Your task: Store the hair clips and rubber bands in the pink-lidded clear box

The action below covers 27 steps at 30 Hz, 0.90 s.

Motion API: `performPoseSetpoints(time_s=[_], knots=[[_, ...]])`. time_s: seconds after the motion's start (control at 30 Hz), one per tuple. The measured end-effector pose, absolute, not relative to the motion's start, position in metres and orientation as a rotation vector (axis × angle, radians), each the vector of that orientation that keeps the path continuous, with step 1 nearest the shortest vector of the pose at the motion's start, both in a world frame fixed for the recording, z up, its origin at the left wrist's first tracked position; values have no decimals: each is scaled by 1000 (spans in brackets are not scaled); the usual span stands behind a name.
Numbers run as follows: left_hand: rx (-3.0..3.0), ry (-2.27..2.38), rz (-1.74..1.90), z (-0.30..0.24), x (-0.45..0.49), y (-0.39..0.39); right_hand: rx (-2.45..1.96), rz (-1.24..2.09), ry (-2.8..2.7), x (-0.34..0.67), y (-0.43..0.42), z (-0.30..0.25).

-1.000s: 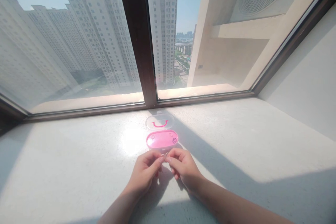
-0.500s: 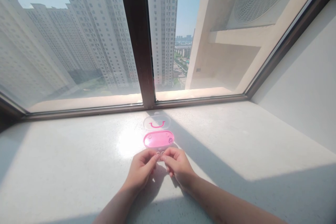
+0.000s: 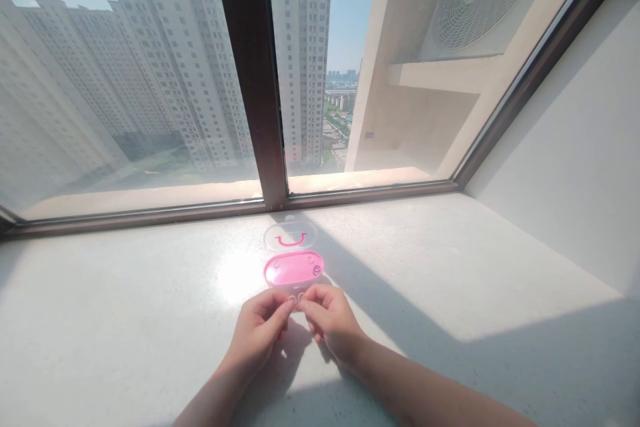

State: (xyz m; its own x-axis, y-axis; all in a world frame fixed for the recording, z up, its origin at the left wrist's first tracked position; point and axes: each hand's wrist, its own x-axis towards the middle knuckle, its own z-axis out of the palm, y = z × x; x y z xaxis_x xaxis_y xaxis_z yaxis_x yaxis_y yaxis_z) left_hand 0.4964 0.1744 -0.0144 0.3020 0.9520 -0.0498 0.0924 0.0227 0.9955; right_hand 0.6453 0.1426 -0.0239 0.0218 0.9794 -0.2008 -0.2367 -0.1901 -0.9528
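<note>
My left hand and my right hand meet just in front of an oval pink case, thumbs and forefingers pinched. A small pale ring shows at the left fingertips. Close beside it, another small ring is pinched in the right fingers. What the rings are made of is too small to tell. Inside the pink case lies a dark coiled loop at the right end, with faint round shapes near its back wall. Behind, its clear lid lies open, bearing a pink handle.
The pale windowsill carries everything, with a bright sun glare left of the case and a shadow band on the right. A dark window frame runs along the back. A white wall bounds the right side.
The view has turned slightly, so the scene sits a little further left. My hands keep their pinch in front of the case, with the rings still at the fingertips.
</note>
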Motion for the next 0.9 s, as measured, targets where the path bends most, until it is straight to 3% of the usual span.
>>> performPoseSetpoints(time_s=[0.9], knots=[[1402, 1102, 903, -15, 499, 166, -1193, 1406, -912, 644, 141, -27]])
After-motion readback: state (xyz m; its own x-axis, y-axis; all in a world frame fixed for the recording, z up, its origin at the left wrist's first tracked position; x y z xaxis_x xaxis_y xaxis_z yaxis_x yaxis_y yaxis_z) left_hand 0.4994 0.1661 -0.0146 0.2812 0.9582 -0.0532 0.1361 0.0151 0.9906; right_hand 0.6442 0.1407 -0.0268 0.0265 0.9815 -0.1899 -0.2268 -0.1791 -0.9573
